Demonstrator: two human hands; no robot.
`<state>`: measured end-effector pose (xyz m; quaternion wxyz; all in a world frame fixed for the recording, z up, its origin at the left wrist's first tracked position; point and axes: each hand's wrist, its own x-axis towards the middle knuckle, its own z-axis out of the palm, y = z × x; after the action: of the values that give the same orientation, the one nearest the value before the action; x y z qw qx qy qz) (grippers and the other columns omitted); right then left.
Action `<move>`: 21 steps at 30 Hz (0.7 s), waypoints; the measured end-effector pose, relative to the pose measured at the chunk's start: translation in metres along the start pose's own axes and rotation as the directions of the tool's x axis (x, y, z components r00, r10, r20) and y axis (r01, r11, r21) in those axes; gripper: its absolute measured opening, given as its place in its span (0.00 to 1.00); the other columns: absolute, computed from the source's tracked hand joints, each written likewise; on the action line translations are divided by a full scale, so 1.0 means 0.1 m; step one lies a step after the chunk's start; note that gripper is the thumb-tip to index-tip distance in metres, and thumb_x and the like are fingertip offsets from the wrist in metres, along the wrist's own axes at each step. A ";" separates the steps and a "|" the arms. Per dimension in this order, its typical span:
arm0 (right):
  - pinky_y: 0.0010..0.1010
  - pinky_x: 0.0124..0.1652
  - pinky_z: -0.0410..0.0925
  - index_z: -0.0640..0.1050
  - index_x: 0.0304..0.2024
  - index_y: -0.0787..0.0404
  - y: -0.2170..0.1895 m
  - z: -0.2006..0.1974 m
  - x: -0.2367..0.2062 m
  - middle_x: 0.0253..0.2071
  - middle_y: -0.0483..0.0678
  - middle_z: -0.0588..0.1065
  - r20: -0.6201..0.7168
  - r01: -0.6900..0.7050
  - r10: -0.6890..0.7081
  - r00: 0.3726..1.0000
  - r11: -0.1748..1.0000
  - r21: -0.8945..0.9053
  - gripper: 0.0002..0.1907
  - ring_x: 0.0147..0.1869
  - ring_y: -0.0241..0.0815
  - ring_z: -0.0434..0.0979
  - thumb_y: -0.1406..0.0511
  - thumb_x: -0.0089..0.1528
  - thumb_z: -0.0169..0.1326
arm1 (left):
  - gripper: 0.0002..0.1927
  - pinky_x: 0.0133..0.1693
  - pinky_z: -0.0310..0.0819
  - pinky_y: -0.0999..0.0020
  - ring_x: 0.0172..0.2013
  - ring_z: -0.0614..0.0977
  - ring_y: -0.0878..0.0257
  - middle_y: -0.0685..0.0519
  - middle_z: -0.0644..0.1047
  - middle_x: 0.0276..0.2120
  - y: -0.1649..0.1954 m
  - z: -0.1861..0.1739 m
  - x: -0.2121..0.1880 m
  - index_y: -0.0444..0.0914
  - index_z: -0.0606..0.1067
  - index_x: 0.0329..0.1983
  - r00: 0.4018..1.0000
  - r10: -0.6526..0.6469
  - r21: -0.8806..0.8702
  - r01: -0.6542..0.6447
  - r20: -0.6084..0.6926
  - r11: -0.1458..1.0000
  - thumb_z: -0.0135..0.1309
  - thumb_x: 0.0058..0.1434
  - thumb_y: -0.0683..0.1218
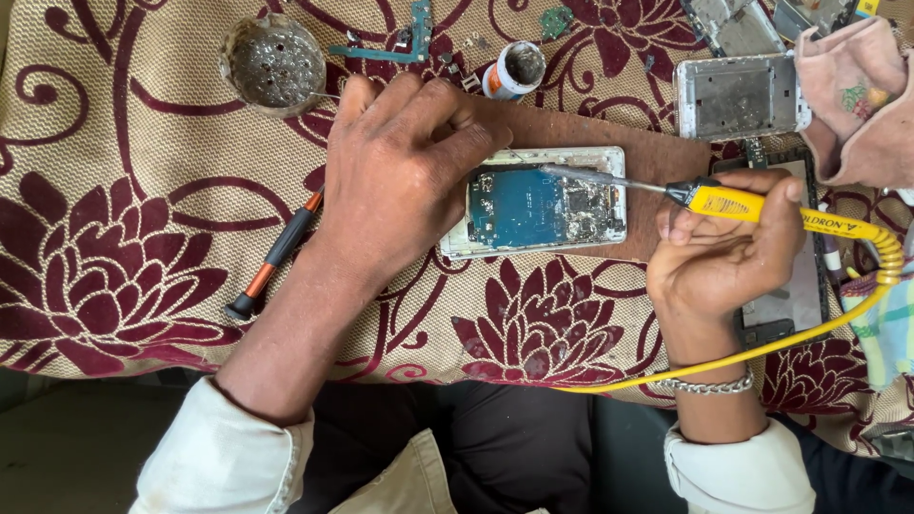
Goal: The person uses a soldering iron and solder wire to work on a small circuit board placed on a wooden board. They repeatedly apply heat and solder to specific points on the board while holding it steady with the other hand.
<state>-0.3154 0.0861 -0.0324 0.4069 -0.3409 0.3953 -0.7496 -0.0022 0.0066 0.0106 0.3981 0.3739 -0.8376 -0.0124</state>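
Two hands over an opened phone, back cover off, blue board and metal shields exposed. It lies flat on a brown board, which sits on a beige cloth with maroon flowers covering the counter.

Left hand: palm down, fingers curled over the phone's left end and top-left corner, pressing it to the board. Holds no tool, just the phone.

Right hand: closed around the yellow handle of a soldering iron, pencil-style grip. Black collar sits just ahead of the fingers; the metal shaft runs left, tip over the upper middle of the phone near its top edge. Can't tell whether the tip touches the circuit. Yellow cord loops from the handle's rear, down and under the right wrist. Metal chain bracelet on that wrist.

Around:
- Black-and-orange screwdriver on the cloth, left of the left forearm, lying diagonally.
- Round metal dish with dark residue, top left.
- Small open pot with dark contents just above the left fingers.
- Teal flex strip and small loose parts near the top edge.
- Bare silver phone frame top right, a pinkish cloth beside it.
- Another phone part under the right hand, mostly hidden.
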 end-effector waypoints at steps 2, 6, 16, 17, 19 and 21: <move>0.35 0.27 0.70 0.70 0.41 0.65 0.00 0.00 0.00 0.24 0.53 0.70 0.010 0.005 -0.005 1.000 1.000 -0.005 0.23 0.22 0.44 0.70 0.52 0.78 0.46 | 0.11 0.45 0.60 0.61 0.43 0.75 0.63 0.61 0.77 0.42 -0.01 0.00 0.00 0.46 0.85 0.47 1.000 0.000 0.005 0.000 -0.006 1.000 0.66 0.62 0.40; 0.35 0.27 0.70 0.70 0.40 0.66 0.00 0.00 0.00 0.23 0.52 0.70 -0.008 -0.003 0.003 1.000 1.000 0.004 0.23 0.21 0.44 0.70 0.52 0.78 0.46 | 0.13 0.45 0.60 0.61 0.44 0.75 0.63 0.61 0.77 0.42 -0.01 -0.01 -0.01 0.46 0.85 0.46 1.000 -0.010 0.001 0.010 -0.010 1.000 0.64 0.59 0.38; 0.35 0.26 0.70 0.71 0.40 0.65 0.01 -0.01 0.01 0.22 0.53 0.70 0.004 0.007 -0.007 1.000 1.000 -0.006 0.24 0.21 0.44 0.70 0.51 0.78 0.45 | 0.11 0.45 0.59 0.62 0.43 0.75 0.64 0.62 0.77 0.41 -0.02 0.02 -0.01 0.47 0.85 0.47 0.999 -0.011 0.027 0.011 -0.033 1.000 0.64 0.63 0.40; 0.35 0.26 0.69 0.71 0.40 0.65 0.01 -0.02 0.02 0.23 0.53 0.70 0.003 0.005 -0.005 1.000 1.000 -0.002 0.24 0.21 0.44 0.70 0.51 0.78 0.45 | 0.11 0.45 0.59 0.62 0.43 0.75 0.64 0.62 0.77 0.41 -0.02 0.02 -0.01 0.47 0.85 0.47 0.999 -0.012 0.027 0.013 -0.034 1.000 0.64 0.63 0.40; 0.35 0.26 0.69 0.71 0.41 0.65 0.01 -0.03 0.01 0.23 0.53 0.70 -0.001 -0.001 0.001 1.000 1.000 0.000 0.24 0.21 0.44 0.70 0.51 0.78 0.45 | 0.11 0.45 0.60 0.62 0.43 0.75 0.64 0.62 0.77 0.41 -0.02 0.02 -0.01 0.47 0.85 0.47 0.999 -0.017 0.023 0.018 -0.034 1.000 0.64 0.63 0.40; 0.35 0.26 0.69 0.71 0.41 0.65 0.01 -0.03 0.01 0.22 0.53 0.70 -0.006 -0.005 0.005 1.000 1.000 -0.001 0.24 0.21 0.44 0.70 0.51 0.78 0.45 | 0.11 0.44 0.59 0.62 0.43 0.75 0.64 0.62 0.77 0.41 -0.02 0.02 -0.01 0.47 0.85 0.47 0.999 -0.020 0.019 0.020 -0.034 1.000 0.64 0.63 0.40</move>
<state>-0.3186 0.0856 -0.0346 0.4073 -0.3377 0.3977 -0.7496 -0.0025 0.0051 0.0080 0.4086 0.3861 -0.8270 -0.0020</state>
